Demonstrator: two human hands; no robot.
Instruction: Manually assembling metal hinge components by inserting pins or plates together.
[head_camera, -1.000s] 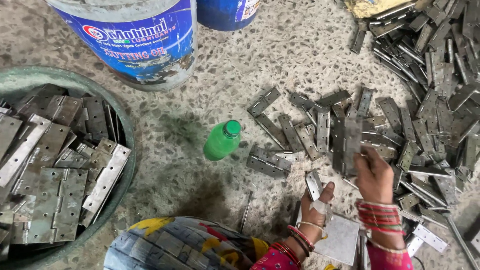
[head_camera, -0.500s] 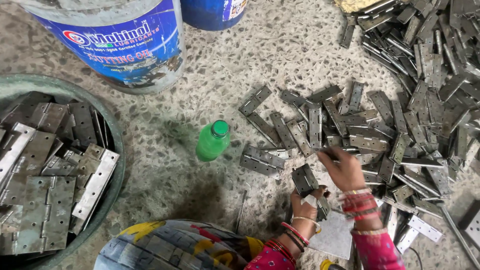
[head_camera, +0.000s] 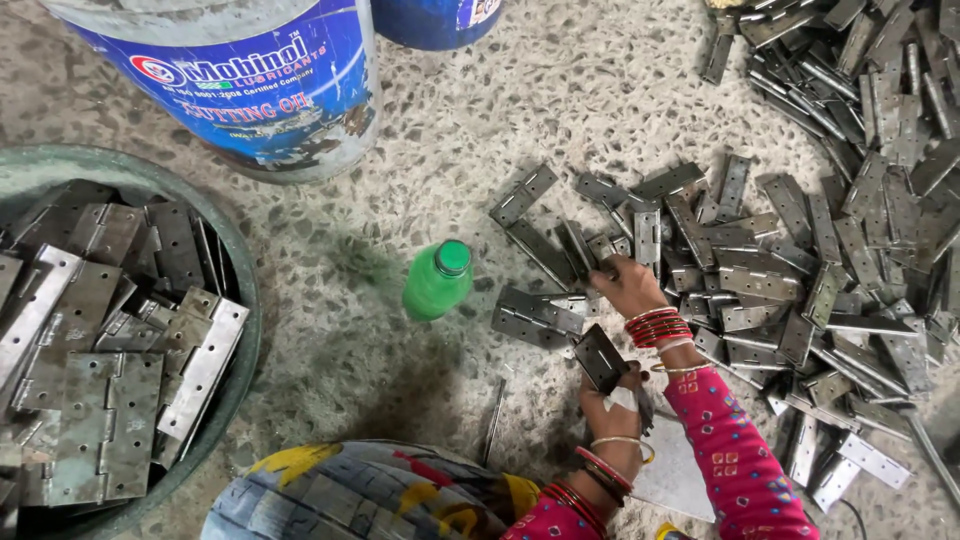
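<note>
My left hand gripping a hinge, my right hand pinching another hinge in the floor pile, green bottle nearby

This is a small metalworking workshop, the kind where hardware is put together by hand on the ground. Grey steel hinge leaves lie scattered and heaped across a speckled terrazzo floor, with no table in use. A round green tub at the left is packed with finished hinges. A large blue-labelled drum of cutting oil stands beside it, with a second blue container behind. A small green plastic bottle lies among the parts.
</note>
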